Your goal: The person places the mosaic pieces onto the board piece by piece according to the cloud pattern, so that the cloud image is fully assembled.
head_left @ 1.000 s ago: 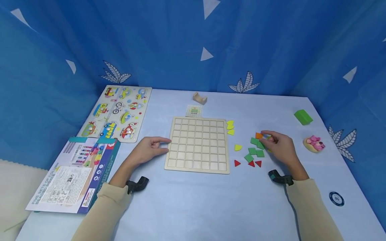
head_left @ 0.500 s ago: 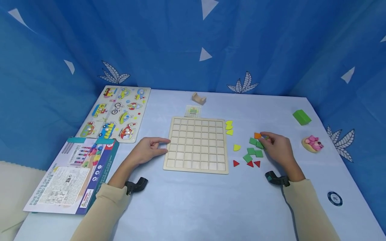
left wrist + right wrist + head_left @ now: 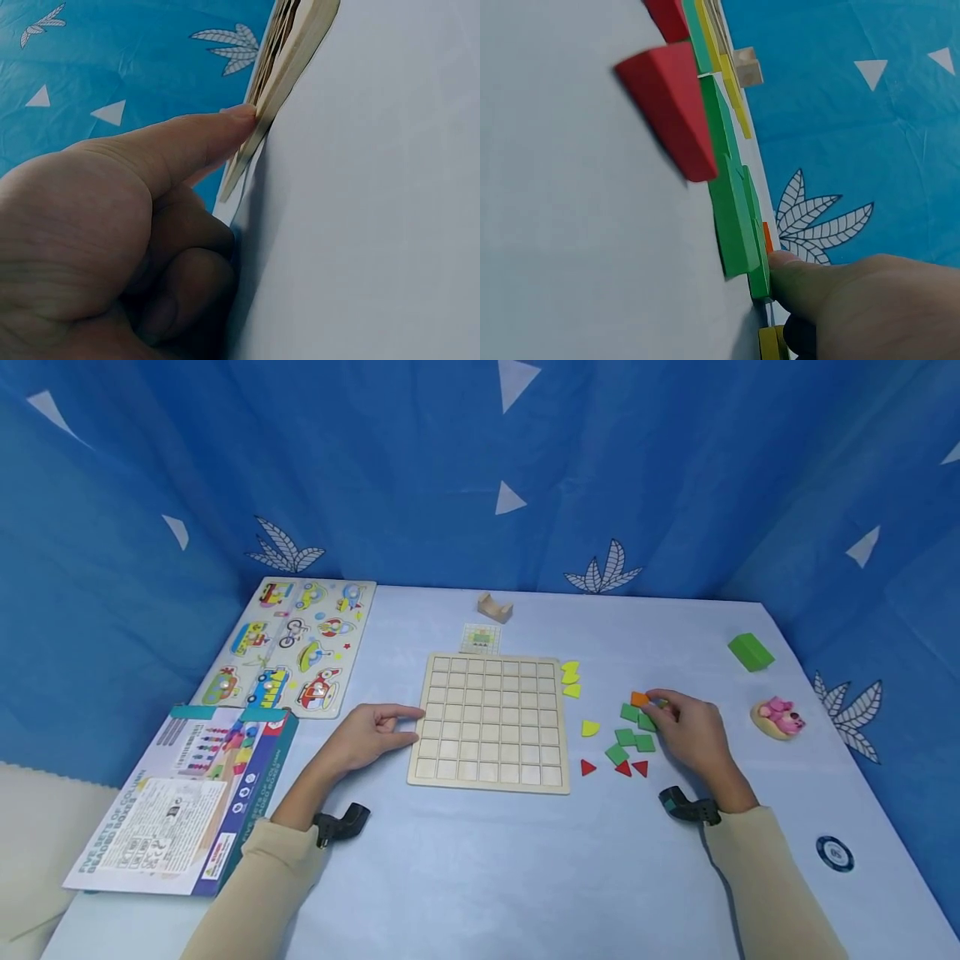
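In the head view my left hand (image 3: 363, 739) touches the left edge of a wooden grid board (image 3: 489, 722) with thumb and forefinger extended; the left wrist view shows the thumb (image 3: 202, 142) against that edge. My right hand (image 3: 697, 735) pinches an orange square tile (image 3: 639, 698) between thumb and forefinger, right of the board. Green square tiles (image 3: 625, 737) lie just below it, some overlapping. Red triangles (image 3: 623, 768) sit nearest the front. Yellow pieces (image 3: 590, 727) lie toward the board, and a dark yellow piece (image 3: 769, 343) is partly hidden beneath the right hand.
A pattern card (image 3: 481, 638) and a wooden holder (image 3: 495, 607) stand behind the board. At left lie a vehicle puzzle (image 3: 288, 643) and a boxed toy (image 3: 180, 802). Rightward are a green block (image 3: 751, 652), a pink figure (image 3: 777, 717) and a round chip (image 3: 835, 853).
My right forefinger and thumb have come closer together at the orange tile, which has shifted very slightly. The left hand keeps its place at the board's edge.
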`<state>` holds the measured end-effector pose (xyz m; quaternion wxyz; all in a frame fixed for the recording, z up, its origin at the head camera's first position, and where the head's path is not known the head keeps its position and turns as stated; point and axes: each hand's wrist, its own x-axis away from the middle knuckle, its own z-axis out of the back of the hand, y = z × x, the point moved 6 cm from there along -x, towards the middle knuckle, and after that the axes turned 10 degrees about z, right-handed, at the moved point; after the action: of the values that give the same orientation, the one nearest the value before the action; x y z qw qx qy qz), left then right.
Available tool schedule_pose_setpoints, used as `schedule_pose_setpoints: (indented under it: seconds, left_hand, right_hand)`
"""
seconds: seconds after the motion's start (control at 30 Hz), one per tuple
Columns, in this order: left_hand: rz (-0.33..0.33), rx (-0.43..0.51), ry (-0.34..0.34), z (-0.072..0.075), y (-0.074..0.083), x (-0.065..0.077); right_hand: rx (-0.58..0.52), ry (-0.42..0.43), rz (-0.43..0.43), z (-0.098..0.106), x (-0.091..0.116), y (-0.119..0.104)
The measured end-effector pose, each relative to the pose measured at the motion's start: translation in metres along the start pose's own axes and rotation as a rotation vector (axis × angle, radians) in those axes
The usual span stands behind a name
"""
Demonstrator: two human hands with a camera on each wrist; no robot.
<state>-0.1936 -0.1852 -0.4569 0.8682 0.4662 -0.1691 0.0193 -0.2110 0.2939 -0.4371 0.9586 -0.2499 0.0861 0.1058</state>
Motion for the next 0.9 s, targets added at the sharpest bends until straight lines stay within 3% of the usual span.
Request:
schedule_pose_setpoints:
  seconds: [0.37, 0.57, 0.9]
  left_hand:
    - [-0.019, -0.012, -0.001, -0.001, -0.001, 0.0]
    - [0.006, -0.022, -0.001, 0.003, -0.002, 0.004]
    - [-0.016, -0.005, -0.006, 0.0, 0.001, 0.001]
  right_hand:
    - [-0.018, -0.024, 0.032, 0.0, -0.008, -0.014]
    - [-0.046, -0.035, 0.053, -0.01, -0.019, -0.031]
    - [-0.066, -0.039, 0.106, -0.025, -0.04, -0.064]
